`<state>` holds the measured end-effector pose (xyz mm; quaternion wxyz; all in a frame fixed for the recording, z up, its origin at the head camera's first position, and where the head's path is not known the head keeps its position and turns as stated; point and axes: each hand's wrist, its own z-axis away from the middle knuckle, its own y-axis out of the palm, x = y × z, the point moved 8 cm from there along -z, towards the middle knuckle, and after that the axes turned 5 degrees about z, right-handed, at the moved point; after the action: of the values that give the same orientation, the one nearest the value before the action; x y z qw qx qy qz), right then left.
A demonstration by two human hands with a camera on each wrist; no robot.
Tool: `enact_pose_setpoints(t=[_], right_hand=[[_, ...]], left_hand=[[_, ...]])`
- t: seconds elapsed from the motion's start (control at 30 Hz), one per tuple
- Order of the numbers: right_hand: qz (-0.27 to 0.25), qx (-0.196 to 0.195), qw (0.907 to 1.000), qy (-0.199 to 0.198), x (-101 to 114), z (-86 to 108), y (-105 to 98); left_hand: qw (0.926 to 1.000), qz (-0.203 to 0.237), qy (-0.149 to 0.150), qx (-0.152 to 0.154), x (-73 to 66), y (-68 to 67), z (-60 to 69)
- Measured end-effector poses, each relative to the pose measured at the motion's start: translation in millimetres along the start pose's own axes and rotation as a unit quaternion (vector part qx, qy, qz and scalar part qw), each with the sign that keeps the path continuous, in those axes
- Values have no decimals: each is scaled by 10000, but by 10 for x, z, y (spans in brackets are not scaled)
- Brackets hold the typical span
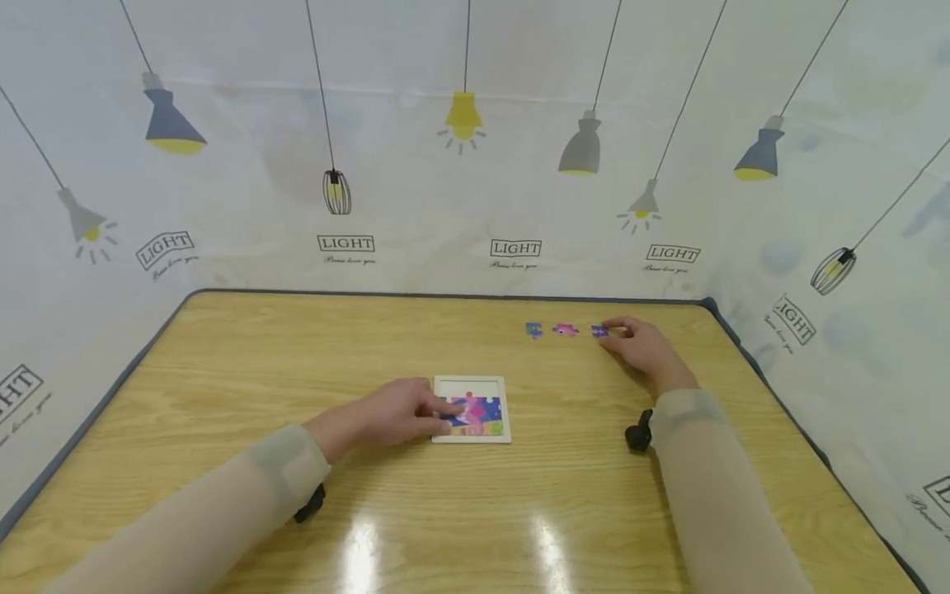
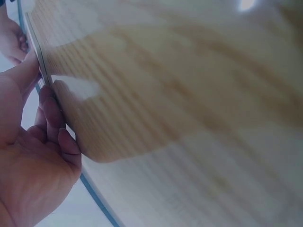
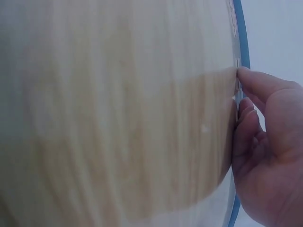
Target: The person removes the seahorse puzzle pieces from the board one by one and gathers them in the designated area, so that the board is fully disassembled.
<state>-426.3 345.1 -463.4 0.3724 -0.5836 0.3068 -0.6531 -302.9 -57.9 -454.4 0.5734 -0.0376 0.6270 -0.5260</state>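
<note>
A jigsaw puzzle in a white frame [image 1: 507,412] lies on the table, its lower part filled with pink, purple and blue pieces. My left hand [image 1: 397,412] rests at the frame's left edge. Its index finger lies outstretched over the picture, with the thumb close to the left rim; in the left wrist view the other fingers bend beside the frame's edge [image 2: 40,54]. Far to the right, my right hand [image 1: 644,346] pinches a blue-purple puzzle piece [image 1: 598,331] between thumb and index finger, down at the table surface.
To the left of the held piece lie a pink puzzle piece [image 1: 566,330] and a blue-green puzzle piece [image 1: 533,330], roughly in a row. The wooden table [image 1: 297,346] has a dark edge. Behind it stands a wall covering [image 1: 416,214] printed with lamps.
</note>
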Motion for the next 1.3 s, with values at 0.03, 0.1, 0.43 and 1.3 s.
enact_pose_setpoints(t=[0.03, 0.1, 0.43, 1.3], right_hand=[[39, -4, 10000, 5, 2, 1, 2], [156, 5, 9999, -17, 1, -7, 8], [180, 52, 9998, 46, -39, 2, 21], [-128, 86, 9999, 70, -17, 31, -8]], left_hand=[[10000, -8, 20, -1, 0, 2, -2], [10000, -10, 52, -6, -5, 1, -1], [9999, -62, 86, -16, 4, 5, -3], [9997, -60, 221, -38, -23, -20, 1]])
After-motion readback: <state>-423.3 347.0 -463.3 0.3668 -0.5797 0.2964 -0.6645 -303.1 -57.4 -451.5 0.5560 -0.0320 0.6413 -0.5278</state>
